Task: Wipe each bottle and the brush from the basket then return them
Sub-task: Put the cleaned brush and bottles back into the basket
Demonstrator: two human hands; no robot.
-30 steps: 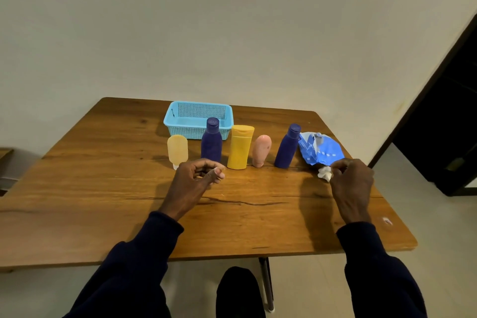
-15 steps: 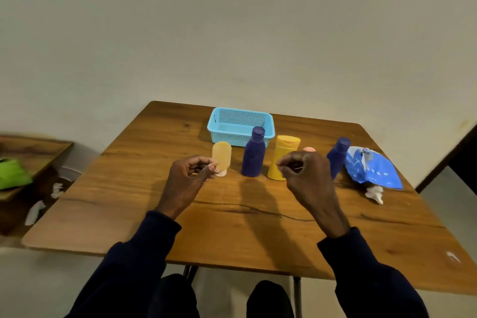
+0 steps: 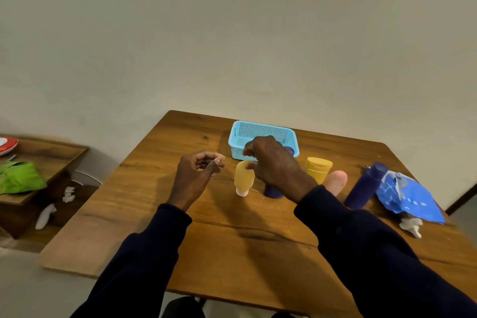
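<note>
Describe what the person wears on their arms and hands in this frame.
Both arms are covered by long, dark navy fabric sleeves. The left sleeve and the right sleeve each end at the wrist in a plain cuff. The left hand and the right hand are bare; no glove, ring, watch or marking shows.

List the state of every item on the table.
Basket: upright, no contents visible.
Orange bottle: standing on its white cap.
Middle purple bottle: upright, mostly hidden.
Yellow bottle: upright, lid shut.
Pink bottle: upright.
Right purple bottle: upright, capped.
Blue packet: crumpled.
White tissue: crumpled.
</note>
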